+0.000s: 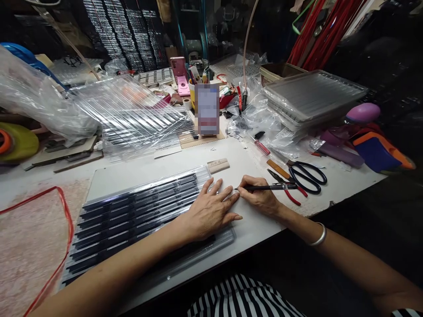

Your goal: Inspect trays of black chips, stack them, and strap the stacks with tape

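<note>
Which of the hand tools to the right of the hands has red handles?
The small cutters beside the right hand; their grips are red, while the larger scissors just beyond have black handles.

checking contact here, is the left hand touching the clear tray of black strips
Touching. The head view shows the left hand lying flat, palm down, on the right end of the clear tray, with no gap visible; its fingers spread past the edge toward the pen.
</note>
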Demonstrator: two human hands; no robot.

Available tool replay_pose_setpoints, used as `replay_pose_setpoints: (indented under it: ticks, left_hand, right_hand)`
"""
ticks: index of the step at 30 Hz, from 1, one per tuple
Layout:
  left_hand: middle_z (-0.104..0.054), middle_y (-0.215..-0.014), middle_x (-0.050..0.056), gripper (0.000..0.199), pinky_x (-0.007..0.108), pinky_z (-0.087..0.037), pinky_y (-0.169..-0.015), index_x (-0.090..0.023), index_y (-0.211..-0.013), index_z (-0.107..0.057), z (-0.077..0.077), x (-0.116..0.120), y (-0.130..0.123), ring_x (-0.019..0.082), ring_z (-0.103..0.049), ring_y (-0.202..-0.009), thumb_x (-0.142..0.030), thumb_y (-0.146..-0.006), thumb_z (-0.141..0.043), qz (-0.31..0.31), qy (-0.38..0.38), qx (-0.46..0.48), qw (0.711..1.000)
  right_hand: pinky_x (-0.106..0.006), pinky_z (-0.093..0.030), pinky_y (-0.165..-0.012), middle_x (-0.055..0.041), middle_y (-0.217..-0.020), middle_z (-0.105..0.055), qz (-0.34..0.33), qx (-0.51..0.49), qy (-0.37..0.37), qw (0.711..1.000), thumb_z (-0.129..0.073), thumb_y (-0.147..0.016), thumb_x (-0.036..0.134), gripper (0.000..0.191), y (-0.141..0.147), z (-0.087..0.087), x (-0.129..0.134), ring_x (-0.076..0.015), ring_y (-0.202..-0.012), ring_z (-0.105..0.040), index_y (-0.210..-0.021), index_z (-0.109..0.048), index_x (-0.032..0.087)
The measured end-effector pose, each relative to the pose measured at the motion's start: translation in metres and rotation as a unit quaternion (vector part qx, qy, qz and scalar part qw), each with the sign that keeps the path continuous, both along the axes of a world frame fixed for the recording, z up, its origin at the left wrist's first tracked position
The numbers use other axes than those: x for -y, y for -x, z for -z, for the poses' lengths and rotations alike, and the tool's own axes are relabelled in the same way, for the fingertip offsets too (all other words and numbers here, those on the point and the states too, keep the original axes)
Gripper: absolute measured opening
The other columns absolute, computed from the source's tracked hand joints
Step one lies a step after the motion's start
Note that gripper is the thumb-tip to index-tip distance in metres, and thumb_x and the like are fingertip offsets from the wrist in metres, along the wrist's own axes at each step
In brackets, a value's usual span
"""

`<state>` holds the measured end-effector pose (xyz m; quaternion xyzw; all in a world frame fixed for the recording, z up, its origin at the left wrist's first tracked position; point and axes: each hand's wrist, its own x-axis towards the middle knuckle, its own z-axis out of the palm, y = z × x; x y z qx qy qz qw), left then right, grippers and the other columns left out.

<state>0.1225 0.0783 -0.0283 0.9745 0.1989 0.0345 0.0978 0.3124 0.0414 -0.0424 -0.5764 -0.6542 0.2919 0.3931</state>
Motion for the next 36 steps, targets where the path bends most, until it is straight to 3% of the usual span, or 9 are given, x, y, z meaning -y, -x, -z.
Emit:
replay_pose_setpoints:
  ticks: [21, 27, 36]
  left_hand:
    - [-0.051, -0.132, 0.005, 0.059, 0.052, -0.017, -0.108, -0.023, -0.134, -0.044, -0.0003, -0.0001, 0.0, 0.033, -0.035, -0.129, -0.057, -0.091, -0.024, 0.001, 0.007, -0.007, 1.0]
    - [-0.053, -0.13, 0.006, 0.059, 0.051, -0.019, -0.107, -0.023, -0.132, -0.046, -0.0037, -0.0001, -0.0009, 0.032, -0.037, -0.126, -0.058, -0.09, -0.023, 0.001, 0.005, -0.007, 1.0]
    - [-0.053, -0.131, 0.006, 0.06, 0.052, -0.018, -0.107, -0.022, -0.133, -0.046, -0.0035, -0.0003, -0.0019, 0.033, -0.036, -0.127, -0.058, -0.09, -0.024, 0.002, 0.009, -0.009, 1.0]
  right_hand:
    - [-0.023, -0.031, -0.048, 0.0048, -0.052, -0.044, -0.007, 0.008, 0.002, 1.0, -0.051, -0.072, 0.015, 0.016, -0.0012, 0.0011, 0.0006, -0.0089, -0.049, -0.038, -0.059, -0.044, 0.02]
    - [-0.024, -0.033, -0.05, 0.0043, -0.055, -0.046, 0.024, -0.009, -0.004, 1.0, -0.051, -0.075, 0.018, 0.016, -0.0024, 0.0012, -0.0008, -0.0099, -0.051, -0.04, -0.06, -0.045, 0.02]
    - [-0.023, -0.031, -0.049, 0.0049, -0.053, -0.043, 0.004, -0.006, 0.004, 1.0, -0.051, -0.074, 0.016, 0.016, 0.0006, 0.0022, -0.0004, -0.0087, -0.05, -0.037, -0.06, -0.045, 0.019]
